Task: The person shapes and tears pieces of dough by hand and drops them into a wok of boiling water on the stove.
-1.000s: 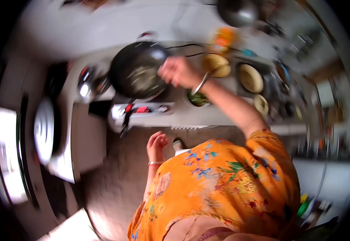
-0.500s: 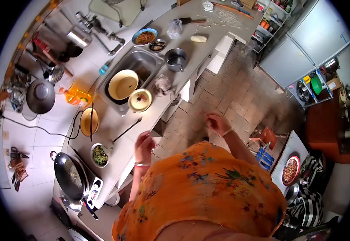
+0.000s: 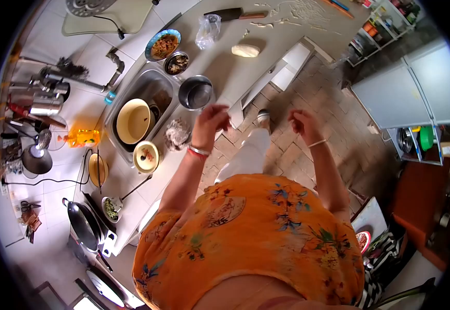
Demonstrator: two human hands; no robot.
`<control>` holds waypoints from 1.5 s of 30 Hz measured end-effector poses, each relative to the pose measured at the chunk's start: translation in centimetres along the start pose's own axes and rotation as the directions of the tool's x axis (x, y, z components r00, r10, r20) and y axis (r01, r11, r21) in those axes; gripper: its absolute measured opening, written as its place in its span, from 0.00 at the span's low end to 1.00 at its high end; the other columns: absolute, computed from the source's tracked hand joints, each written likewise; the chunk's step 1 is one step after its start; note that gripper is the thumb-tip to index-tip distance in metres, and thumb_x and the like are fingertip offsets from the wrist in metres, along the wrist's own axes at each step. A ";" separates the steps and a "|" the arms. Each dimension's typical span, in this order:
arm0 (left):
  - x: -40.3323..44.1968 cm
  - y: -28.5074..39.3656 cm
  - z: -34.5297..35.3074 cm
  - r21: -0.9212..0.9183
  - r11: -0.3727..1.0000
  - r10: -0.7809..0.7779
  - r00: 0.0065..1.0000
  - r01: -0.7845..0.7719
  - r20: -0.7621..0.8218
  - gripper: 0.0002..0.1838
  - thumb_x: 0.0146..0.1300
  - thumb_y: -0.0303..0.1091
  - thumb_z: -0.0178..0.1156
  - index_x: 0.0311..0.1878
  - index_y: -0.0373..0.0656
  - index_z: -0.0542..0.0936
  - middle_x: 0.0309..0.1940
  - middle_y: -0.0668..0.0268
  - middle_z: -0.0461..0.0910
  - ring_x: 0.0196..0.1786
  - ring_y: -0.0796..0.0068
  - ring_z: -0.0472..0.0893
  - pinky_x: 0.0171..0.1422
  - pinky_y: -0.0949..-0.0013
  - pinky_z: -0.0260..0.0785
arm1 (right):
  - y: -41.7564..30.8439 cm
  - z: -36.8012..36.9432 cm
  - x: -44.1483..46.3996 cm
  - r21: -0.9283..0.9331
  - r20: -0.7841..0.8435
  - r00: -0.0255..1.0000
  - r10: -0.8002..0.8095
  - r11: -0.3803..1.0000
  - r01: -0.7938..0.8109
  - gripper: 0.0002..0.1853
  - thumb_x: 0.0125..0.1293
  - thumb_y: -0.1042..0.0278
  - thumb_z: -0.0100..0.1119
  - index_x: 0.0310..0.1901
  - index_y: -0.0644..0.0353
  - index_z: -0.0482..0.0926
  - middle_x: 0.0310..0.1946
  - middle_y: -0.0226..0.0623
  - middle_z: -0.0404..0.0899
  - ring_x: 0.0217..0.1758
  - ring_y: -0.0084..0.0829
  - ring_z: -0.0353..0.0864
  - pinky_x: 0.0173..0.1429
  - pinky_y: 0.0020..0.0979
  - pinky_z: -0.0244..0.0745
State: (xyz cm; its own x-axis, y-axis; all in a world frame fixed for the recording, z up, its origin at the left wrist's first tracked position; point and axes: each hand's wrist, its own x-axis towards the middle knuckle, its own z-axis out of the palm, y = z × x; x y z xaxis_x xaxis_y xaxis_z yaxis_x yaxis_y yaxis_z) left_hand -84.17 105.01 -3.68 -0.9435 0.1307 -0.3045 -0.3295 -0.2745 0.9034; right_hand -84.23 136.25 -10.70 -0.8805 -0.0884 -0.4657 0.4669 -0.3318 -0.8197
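My left hand [image 3: 211,126] hangs in the air by the counter edge, its fingers loosely bent and apart with nothing seen in them. Nearest to it are a metal pot [image 3: 196,94] and a crumpled grey cloth [image 3: 177,134]. Over the brick floor is my right hand [image 3: 304,126], empty, fingers half curled and apart. A cream bowl [image 3: 146,157] stands beside the sink [image 3: 155,77], and a larger cream basin [image 3: 133,121] sits inside it. Further along the counter lies a pale lump of dough [image 3: 245,50].
A cleaver [image 3: 225,14], a plastic bag [image 3: 208,32] and noodle-like strips [image 3: 302,13] lie on the far counter. A wok [image 3: 82,225] stands at the left. An open drawer [image 3: 292,64] juts out ahead. The fridge [image 3: 411,88] is on the right.
My body has moved forward along the counter, and the wok and the bowl of greens now appear lower left. My left hand has risen to beside the metal pot. Both hands stay empty.
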 end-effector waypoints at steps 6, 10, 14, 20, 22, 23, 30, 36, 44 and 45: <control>23.0 1.4 2.4 0.120 0.981 0.160 0.985 -0.152 -0.060 0.12 0.61 0.26 0.55 0.47 0.33 0.75 0.32 0.61 0.78 0.30 0.74 0.79 0.35 0.75 0.71 | -7.9 -2.1 18.2 -0.328 0.114 0.993 0.037 0.945 0.002 0.08 0.64 0.69 0.52 0.39 0.62 0.78 0.28 0.33 0.80 0.19 0.18 0.71 0.23 0.21 0.67; 37.6 -3.9 1.0 0.647 0.752 0.329 0.921 -0.124 -0.207 0.16 0.52 0.31 0.62 0.46 0.38 0.77 0.37 0.58 0.79 0.36 0.64 0.81 0.41 0.66 0.73 | -12.0 -2.4 28.9 -0.601 0.099 0.995 0.027 0.798 0.038 0.08 0.64 0.68 0.51 0.37 0.62 0.77 0.26 0.32 0.79 0.19 0.17 0.71 0.23 0.20 0.66; 42.7 -3.6 3.0 0.844 0.502 0.246 0.903 0.192 -0.352 0.16 0.48 0.35 0.62 0.42 0.44 0.77 0.45 0.61 0.75 0.47 0.56 0.77 0.52 0.58 0.70 | -12.8 -0.5 38.3 -0.695 0.235 0.968 -0.086 0.682 0.229 0.08 0.63 0.67 0.52 0.36 0.62 0.78 0.24 0.35 0.79 0.19 0.22 0.74 0.24 0.23 0.69; 44.7 -5.1 3.5 0.826 0.493 0.115 0.920 0.274 -0.374 0.09 0.47 0.34 0.60 0.33 0.46 0.80 0.39 0.62 0.77 0.43 0.59 0.78 0.49 0.61 0.70 | -13.8 -0.3 45.2 -0.770 0.058 0.934 -0.352 0.579 0.266 0.08 0.60 0.64 0.54 0.35 0.59 0.78 0.27 0.41 0.81 0.26 0.36 0.80 0.33 0.35 0.75; 44.1 -4.9 3.9 0.789 0.579 0.203 0.901 0.206 -0.384 0.04 0.48 0.31 0.59 0.28 0.42 0.80 0.30 0.62 0.79 0.34 0.64 0.80 0.40 0.65 0.73 | -14.1 -1.9 46.3 -0.885 0.070 0.839 -0.539 0.355 0.302 0.09 0.59 0.63 0.55 0.36 0.58 0.78 0.30 0.40 0.81 0.31 0.39 0.81 0.36 0.38 0.75; 43.8 -4.6 4.0 0.687 0.701 0.137 0.910 0.190 -0.392 0.04 0.49 0.30 0.60 0.29 0.41 0.79 0.28 0.62 0.80 0.30 0.67 0.80 0.36 0.67 0.73 | -13.9 -2.6 46.6 -0.898 0.124 0.845 -0.521 0.303 0.319 0.08 0.59 0.63 0.56 0.36 0.57 0.78 0.31 0.40 0.80 0.33 0.40 0.80 0.37 0.40 0.75; 41.2 2.2 8.1 0.253 0.966 0.063 0.900 0.054 -0.431 0.07 0.56 0.22 0.58 0.36 0.35 0.71 0.24 0.59 0.80 0.21 0.77 0.78 0.24 0.78 0.70 | -14.3 -1.8 48.0 -0.937 0.331 0.875 -0.353 -0.010 0.350 0.09 0.56 0.62 0.60 0.36 0.56 0.76 0.34 0.37 0.80 0.36 0.42 0.80 0.38 0.39 0.75; 41.4 2.0 12.4 0.108 0.994 0.036 0.857 0.022 -0.514 0.06 0.60 0.23 0.54 0.39 0.34 0.69 0.29 0.54 0.81 0.22 0.72 0.80 0.26 0.75 0.73 | -17.8 -1.8 48.5 -0.773 0.263 0.940 -0.217 0.536 0.340 0.08 0.55 0.63 0.59 0.30 0.59 0.78 0.28 0.40 0.80 0.33 0.39 0.81 0.36 0.35 0.75; 43.4 -3.9 17.8 -0.634 0.773 -0.387 0.809 0.023 -0.442 0.12 0.67 0.33 0.52 0.45 0.32 0.70 0.38 0.53 0.79 0.39 0.62 0.80 0.42 0.66 0.76 | -21.2 -1.6 41.1 -0.677 0.538 0.826 -0.167 0.498 0.542 0.08 0.57 0.65 0.60 0.34 0.58 0.77 0.26 0.40 0.81 0.29 0.40 0.82 0.33 0.35 0.75; 43.7 -4.3 18.1 -0.668 0.744 -0.381 0.810 -0.017 -0.446 0.12 0.67 0.33 0.52 0.45 0.32 0.70 0.38 0.53 0.78 0.39 0.62 0.80 0.43 0.66 0.76 | -21.5 -2.1 40.4 -0.692 0.577 0.806 -0.133 0.445 0.569 0.08 0.57 0.66 0.61 0.35 0.60 0.77 0.28 0.40 0.82 0.29 0.37 0.83 0.33 0.33 0.75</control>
State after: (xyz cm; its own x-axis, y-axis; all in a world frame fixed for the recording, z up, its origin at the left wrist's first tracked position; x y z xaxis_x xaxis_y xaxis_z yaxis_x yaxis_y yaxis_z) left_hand -123.37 129.19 -15.37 -0.6538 -0.2145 -0.7256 -0.2519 -0.8425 0.4761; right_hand -129.64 141.73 -12.60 -0.8187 -0.5694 -0.0738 -0.2368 0.4519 -0.8601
